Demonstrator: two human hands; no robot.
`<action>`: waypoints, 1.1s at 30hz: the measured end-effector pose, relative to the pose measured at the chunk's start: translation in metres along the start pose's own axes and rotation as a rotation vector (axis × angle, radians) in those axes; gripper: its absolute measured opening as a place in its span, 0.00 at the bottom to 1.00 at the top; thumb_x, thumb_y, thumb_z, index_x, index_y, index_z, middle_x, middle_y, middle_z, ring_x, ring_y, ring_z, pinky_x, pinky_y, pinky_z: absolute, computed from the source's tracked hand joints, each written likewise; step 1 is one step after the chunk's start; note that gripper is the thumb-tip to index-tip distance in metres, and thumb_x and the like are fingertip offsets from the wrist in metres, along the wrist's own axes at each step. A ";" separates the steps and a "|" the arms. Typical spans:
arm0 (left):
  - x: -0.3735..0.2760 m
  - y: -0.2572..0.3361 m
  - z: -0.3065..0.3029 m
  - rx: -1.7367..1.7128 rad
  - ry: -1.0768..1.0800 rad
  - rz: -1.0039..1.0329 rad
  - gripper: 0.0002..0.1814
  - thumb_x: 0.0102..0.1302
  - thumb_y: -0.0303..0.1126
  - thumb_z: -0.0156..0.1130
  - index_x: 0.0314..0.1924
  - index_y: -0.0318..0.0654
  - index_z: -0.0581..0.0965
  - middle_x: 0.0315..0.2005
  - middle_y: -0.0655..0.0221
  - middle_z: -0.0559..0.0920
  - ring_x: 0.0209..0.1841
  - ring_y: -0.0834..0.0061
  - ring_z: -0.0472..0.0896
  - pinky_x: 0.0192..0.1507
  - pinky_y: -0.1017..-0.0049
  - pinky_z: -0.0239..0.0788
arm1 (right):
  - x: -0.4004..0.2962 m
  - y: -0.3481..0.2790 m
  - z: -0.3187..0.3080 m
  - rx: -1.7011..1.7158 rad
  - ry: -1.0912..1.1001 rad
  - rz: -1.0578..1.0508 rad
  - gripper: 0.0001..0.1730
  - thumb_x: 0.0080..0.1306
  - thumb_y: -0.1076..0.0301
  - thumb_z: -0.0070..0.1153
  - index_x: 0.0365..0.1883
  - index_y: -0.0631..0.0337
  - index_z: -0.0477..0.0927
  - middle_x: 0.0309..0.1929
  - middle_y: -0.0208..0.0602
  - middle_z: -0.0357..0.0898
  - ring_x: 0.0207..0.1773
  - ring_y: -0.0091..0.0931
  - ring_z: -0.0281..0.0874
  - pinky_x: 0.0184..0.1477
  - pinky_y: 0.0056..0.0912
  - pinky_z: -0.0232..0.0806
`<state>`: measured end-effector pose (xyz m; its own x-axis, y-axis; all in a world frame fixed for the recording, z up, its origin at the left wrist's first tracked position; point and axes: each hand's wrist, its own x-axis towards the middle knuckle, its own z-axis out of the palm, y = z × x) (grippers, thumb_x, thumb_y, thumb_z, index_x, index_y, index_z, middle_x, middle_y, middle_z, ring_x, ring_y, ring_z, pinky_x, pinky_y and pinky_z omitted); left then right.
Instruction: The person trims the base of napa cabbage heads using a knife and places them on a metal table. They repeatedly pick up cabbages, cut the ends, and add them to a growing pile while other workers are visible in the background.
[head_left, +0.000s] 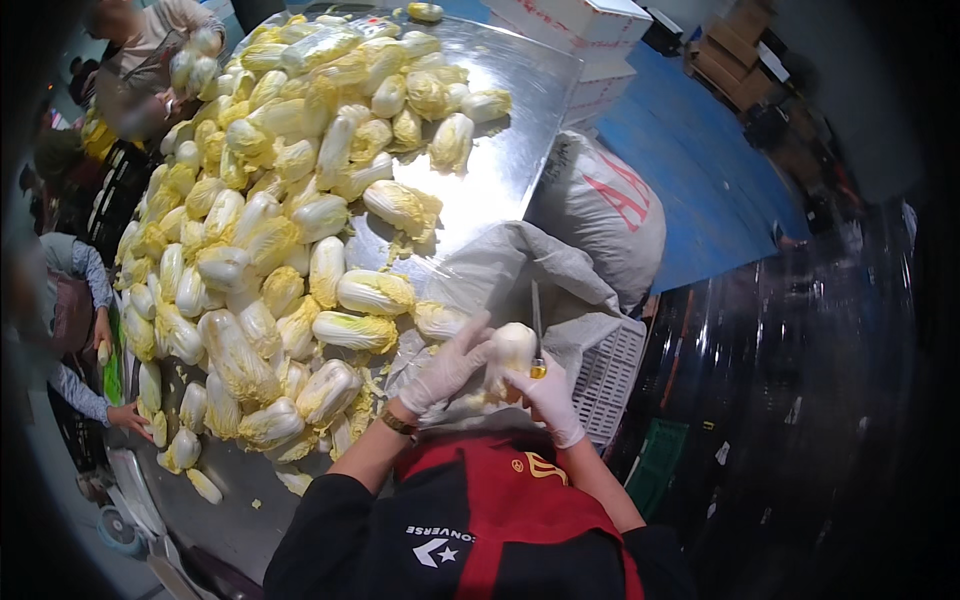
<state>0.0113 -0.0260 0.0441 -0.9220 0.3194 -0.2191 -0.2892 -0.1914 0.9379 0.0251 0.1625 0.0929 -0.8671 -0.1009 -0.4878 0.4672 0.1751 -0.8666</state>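
My left hand (448, 370), in a thin white glove, touches the left side of a trimmed napa cabbage (513, 346) with its fingers extended. My right hand (547, 396), gloved too, is closed around a yellow-handled knife (537, 322) at the cabbage's right side, its blade pointing away from me. How far each hand supports the cabbage cannot be told. Beneath and beyond them lies a grey woven sack (495, 259), draped at the table's edge. Another napa cabbage (439, 320) lies just beyond my left hand.
A large heap of napa cabbages (255, 232) covers much of the metal table (502, 180). A white plastic crate (611, 379) and a full woven sack (611, 214) stand to the right. Across the table at left, a co-worker's hand (129, 418) touches a cabbage; another person stands at upper left.
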 end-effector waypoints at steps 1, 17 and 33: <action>0.006 -0.013 0.008 -0.043 -0.057 -0.026 0.36 0.69 0.46 0.58 0.68 0.33 0.58 0.55 0.65 0.73 0.56 0.78 0.71 0.58 0.76 0.65 | -0.001 0.000 0.004 -0.051 0.055 -0.001 0.24 0.55 0.62 0.67 0.48 0.62 0.77 0.29 0.31 0.80 0.20 0.17 0.72 0.22 0.23 0.65; -0.008 -0.022 0.051 -0.627 0.134 -0.019 0.38 0.66 0.62 0.52 0.62 0.36 0.66 0.50 0.67 0.77 0.51 0.76 0.77 0.51 0.75 0.71 | 0.018 0.044 0.009 -0.132 0.223 -0.251 0.18 0.56 0.74 0.58 0.46 0.65 0.75 0.26 0.32 0.78 0.17 0.17 0.69 0.16 0.21 0.60; 0.001 -0.037 0.018 -0.756 0.178 0.015 0.33 0.73 0.57 0.42 0.65 0.36 0.64 0.53 0.62 0.76 0.53 0.71 0.76 0.55 0.72 0.70 | 0.012 0.000 0.007 -0.353 0.199 -0.334 0.27 0.53 0.59 0.70 0.48 0.64 0.79 0.38 0.47 0.84 0.39 0.30 0.83 0.42 0.30 0.73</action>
<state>0.0258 -0.0014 0.0138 -0.9361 0.1704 -0.3076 -0.3148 -0.7958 0.5173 0.0158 0.1542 0.0861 -0.9909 -0.0258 -0.1321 0.1028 0.4879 -0.8668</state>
